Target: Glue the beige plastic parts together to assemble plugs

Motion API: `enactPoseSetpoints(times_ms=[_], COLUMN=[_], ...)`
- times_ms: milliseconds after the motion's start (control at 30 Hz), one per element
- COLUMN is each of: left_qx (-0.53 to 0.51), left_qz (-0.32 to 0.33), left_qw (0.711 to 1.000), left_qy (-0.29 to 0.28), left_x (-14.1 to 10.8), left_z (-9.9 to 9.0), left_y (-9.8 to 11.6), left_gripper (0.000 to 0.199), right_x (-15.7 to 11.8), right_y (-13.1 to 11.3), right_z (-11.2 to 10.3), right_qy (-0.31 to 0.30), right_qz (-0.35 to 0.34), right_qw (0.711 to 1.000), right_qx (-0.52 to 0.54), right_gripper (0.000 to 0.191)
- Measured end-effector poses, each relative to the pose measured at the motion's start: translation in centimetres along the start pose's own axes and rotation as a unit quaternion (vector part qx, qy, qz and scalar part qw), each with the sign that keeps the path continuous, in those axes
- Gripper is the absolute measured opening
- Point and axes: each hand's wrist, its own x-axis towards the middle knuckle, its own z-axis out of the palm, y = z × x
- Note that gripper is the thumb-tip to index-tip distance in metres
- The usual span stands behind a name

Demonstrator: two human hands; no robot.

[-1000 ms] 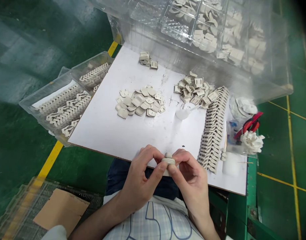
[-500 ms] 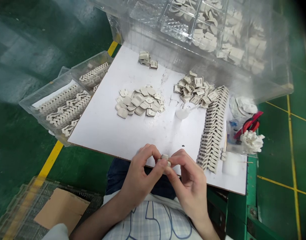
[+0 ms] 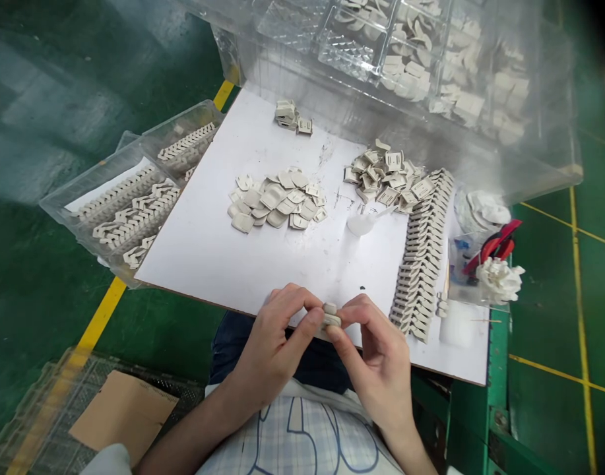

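Between both hands' fingers [image 3: 302, 330], a small unlettered-looking part [image 3: 330, 319].

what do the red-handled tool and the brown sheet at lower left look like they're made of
The tool's red handles look like smooth plastic, judging by their even, saturated colour. The brown sheet is probably matte cardboard: flat, tan, with a slightly ragged edge.

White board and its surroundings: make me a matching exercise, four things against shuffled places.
1. Small pale piece
2. Red-handled tool
3. Brown cardboard
4. Long row of parts

A. On the lower-left tray
B. Along the board's right side
C. Between left hand and right hand
D. In the clear box

Pairs: 1-C, 2-D, 3-A, 4-B
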Motion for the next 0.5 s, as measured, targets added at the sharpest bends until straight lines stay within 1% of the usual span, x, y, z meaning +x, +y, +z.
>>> enactPoseSetpoints(times_ms=[100,167,267,300,367,500], left_qx=[-0.011,-0.021,-0.023,-0.019,-0.011,-0.006], left_qz=[0.004,0.002,-0.005,-0.009,-0.023,-0.043], left_qw=[1.0,1.0,1.0,1.0,1.0,0.999], left_qy=[-0.006,-0.009,-0.004,0.001,0.008,-0.014], left_x=[-0.18,-0.35,-0.43,-0.37,-0.19,0.11], left_z=[-0.24,-0.26,-0.07,0.01,0.09,-0.21], left_y=[0.18,0.26,0.27,0.25,0.15,-0.12], left_gripper=[0.03,0.031,0.025,0.023,0.021,0.02], right_x=[0.11,0.21,0.25,0.22,0.12,-0.08], right_y=[-0.1,-0.2,-0.3,-0.31,-0.34,-0.34], right_z=[-0.17,-0.24,-0.16,-0.09,0.06,0.18], right_qy=[-0.008,-0.01,-0.014,-0.015,-0.01,0.001], right_qz=[0.053,0.083,0.092,0.084,0.047,-0.045], right_qw=[0.997,0.992,0.99,0.991,0.997,0.997], right_qx=[0.061,0.096,0.107,0.098,0.055,-0.06], right_gripper=[0.01,0.011,0.011,0.011,0.01,0.011])
